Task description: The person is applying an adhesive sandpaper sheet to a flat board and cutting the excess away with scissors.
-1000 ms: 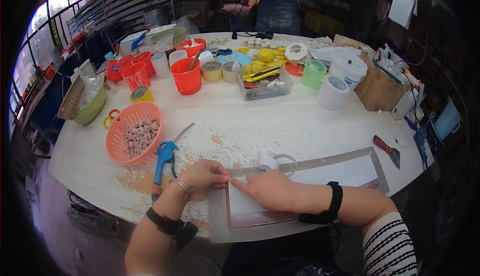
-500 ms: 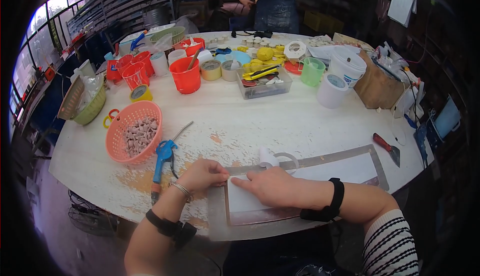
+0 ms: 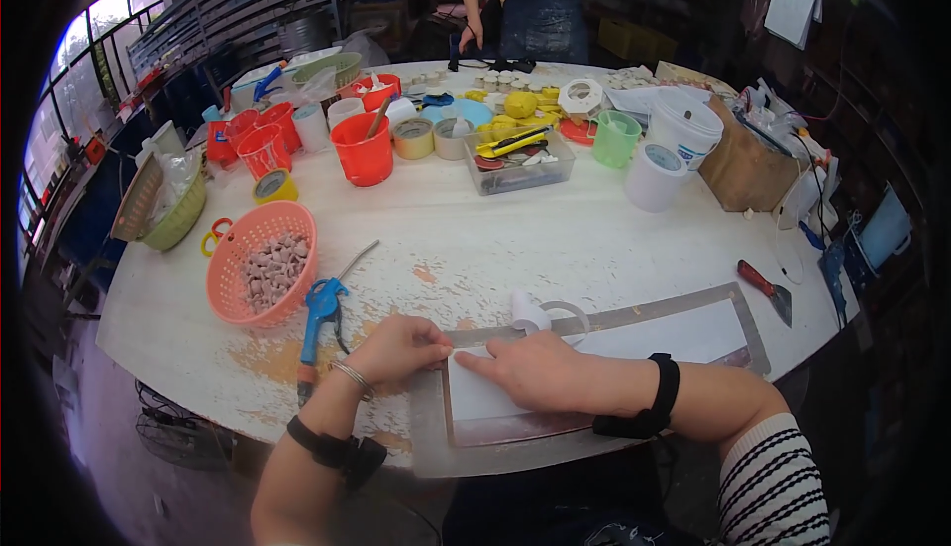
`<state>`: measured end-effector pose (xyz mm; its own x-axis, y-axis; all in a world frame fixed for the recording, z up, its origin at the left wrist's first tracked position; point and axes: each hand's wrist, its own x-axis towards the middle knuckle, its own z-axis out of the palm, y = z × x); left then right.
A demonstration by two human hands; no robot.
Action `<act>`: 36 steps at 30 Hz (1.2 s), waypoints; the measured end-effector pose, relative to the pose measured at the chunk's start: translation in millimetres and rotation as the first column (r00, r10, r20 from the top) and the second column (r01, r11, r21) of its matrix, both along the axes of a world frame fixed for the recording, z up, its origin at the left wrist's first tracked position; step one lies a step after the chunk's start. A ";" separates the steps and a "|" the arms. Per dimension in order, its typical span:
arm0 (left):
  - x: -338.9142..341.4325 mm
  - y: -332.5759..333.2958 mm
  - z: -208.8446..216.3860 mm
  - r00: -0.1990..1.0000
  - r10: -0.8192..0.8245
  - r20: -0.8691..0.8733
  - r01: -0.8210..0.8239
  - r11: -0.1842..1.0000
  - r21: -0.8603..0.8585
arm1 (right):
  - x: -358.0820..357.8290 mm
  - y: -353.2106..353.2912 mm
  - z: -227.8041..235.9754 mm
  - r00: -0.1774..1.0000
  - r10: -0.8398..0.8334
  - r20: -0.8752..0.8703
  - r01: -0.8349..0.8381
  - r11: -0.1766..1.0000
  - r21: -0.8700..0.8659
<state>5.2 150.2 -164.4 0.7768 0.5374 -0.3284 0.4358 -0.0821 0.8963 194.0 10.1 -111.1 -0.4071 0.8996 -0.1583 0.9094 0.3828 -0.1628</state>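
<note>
On our table (image 3: 466, 229), the white sheet (image 3: 654, 344) lies long axis left-right; our left hand (image 3: 404, 350) pinches beside its corner; our right hand (image 3: 535, 372) covers it, grip unclear.

White sheet (image 3: 654, 343), grey board (image 3: 429, 437), sleeve (image 3: 773, 487) — black-striped

Sheet (image 3: 659, 336) on board (image 3: 430, 437) (basket (image 3: 227, 273) left, scraper (image 3: 760, 283) right)
</note>
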 end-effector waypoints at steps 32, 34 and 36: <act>-1.5 9.6 -0.2 0.999 -0.030 0.044 0.036 0.987 -0.160 | -0.1 -2.0 -9.4 1.000 -0.024 -0.019 0.024 1.000 0.010; -1.7 9.1 0.2 0.998 -0.030 0.046 0.037 0.988 -0.150 | -0.3 -2.4 -9.7 1.000 -0.025 -0.016 0.025 1.000 0.013; -1.2 8.8 1.6 0.999 -0.033 0.037 0.038 0.989 -0.143 | 0.0 -2.7 -9.6 1.000 -0.025 -0.015 0.025 1.000 0.011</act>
